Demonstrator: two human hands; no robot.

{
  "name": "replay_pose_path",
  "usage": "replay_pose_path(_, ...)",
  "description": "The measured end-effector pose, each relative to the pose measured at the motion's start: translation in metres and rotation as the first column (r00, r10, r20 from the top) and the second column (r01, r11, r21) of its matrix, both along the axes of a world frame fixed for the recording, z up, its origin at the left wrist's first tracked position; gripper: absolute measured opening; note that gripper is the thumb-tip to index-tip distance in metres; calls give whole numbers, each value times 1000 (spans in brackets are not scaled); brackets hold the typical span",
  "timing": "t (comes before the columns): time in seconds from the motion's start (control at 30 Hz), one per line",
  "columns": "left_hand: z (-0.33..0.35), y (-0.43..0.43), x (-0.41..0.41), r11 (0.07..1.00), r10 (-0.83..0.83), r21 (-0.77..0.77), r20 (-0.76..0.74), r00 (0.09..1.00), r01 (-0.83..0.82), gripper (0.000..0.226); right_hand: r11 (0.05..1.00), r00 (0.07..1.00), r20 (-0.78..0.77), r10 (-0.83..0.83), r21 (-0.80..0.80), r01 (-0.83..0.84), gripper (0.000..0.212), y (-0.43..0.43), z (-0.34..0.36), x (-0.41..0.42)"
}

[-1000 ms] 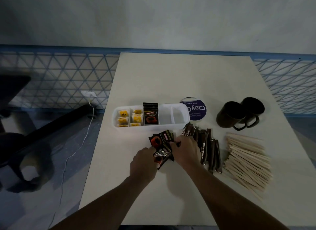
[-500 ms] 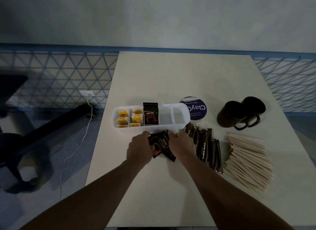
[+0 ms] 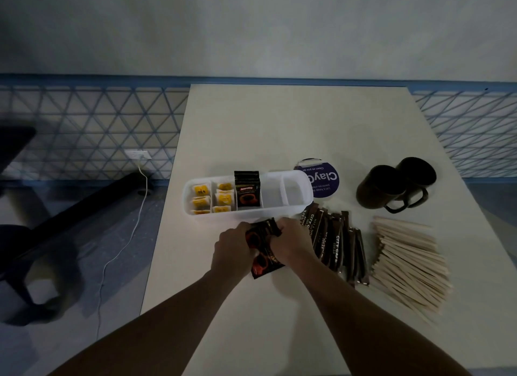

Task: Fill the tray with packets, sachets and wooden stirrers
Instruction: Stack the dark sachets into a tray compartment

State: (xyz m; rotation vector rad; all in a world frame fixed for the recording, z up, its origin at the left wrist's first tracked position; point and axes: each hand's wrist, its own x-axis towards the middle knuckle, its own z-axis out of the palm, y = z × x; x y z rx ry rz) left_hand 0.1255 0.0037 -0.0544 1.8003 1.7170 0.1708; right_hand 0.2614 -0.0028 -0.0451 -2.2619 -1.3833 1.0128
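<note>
Left grip (image 3: 233, 249) and right grip (image 3: 291, 241) curl round a bunch of packets (image 3: 259, 237) from either side, just short of the tray (image 3: 251, 215), whose part-filled packet slot (image 3: 268, 196) lies straight ahead, equally near both.

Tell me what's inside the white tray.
Yellow tea bags fill two left sections of the tray; black coffee packets stand in the third. The right two look empty, but the near wall hides their floors.

Stirrers (image 3: 408, 263) right of sachets (image 3: 334, 244), tray (image 3: 296, 205) behind.

Head-worn view, forward-down over table (image 3: 279, 129)
</note>
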Motion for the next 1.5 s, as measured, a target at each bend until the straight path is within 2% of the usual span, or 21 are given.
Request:
replay_pose_path(0.07, 0, -1, -1, 1000, 1, -14, 4, 1000, 0, 49, 1000, 1000, -8, 8, 10, -8, 6, -2, 1, 1)
replay_pose_path(0.17, 3, -5, 0, 1000, 10, -21, -7, 1000, -10, 63, 998, 998, -30, 54, 18, -53, 22, -6, 2, 5)
replay_pose_path(0.27, 10, -8, 1, 999, -42, 1, -112, 993, 42, 73, 990, 990, -33, 140, 30, -139, 24, -8, 7, 9)
replay_pose_path(0.4, 17, -10, 0, 997, -67, 37, -185, 980, 75, 45, 976, 974, -72, 213, 69, -208, 12, -8, 14, 14)
replay_pose_path(0.53, 19, -7, -2, 991, -67, 101, -185, 981, 86, 29, 977, 974, -121, 190, 121, -175, 5, -9, 20, 20)
replay_pose_path(0.67, 21, 1, -10, 987, -71, 135, -103, 992, 84, 14, 987, 987, -137, 87, 149, -66, 19, -12, 29, 35)
replay_pose_path(0.73, 24, 6, -15, 990, -56, 128, -43, 997, 62, 2, 989, 995, -91, 42, 146, -28, 20, -15, 33, 43)
replay_pose_path(0.77, 25, 8, -17, 992, -53, 115, -26, 998, 55, 4, 989, 998, -37, 51, 139, -46, 19, -16, 34, 46)
replay_pose_path(0.83, 25, 12, -20, 995, -78, 68, 0, 997, 78, 6, 986, 986, 98, 135, 86, -144, 13, -20, 34, 50)
replay_pose_path(0.9, 27, 14, -20, 994, -109, 2, -7, 994, 109, 10, 975, 963, 163, 217, 5, -220, 11, -24, 32, 49)
replay_pose_path(1.0, 29, 11, -19, 990, -123, -66, 4, 992, 123, 20, 954, 933, 200, 299, -89, -287, 44, -33, 25, 40)
replay_pose_path(1.07, 30, 7, -16, 984, -144, -109, 0, 990, 143, 15, 938, 909, 235, 344, -119, -325, 65, -38, 22, 32)
replay_pose_path(1.13, 30, 5, -16, 976, -157, -151, 6, 988, 156, 8, 939, 907, 244, 343, -130, -319, 74, -41, 18, 24)
replay_pose_path(1.23, 31, 5, -17, 974, -120, -191, 30, 992, 123, 14, 940, 877, 338, 340, -119, -319, 69, -43, 10, 19)
replay_pose_path(1.5, 34, 1, -21, 985, 3, -174, 69, 998, 9, 6, 941, 855, 396, 334, -85, -328, 51, -44, 7, 13)
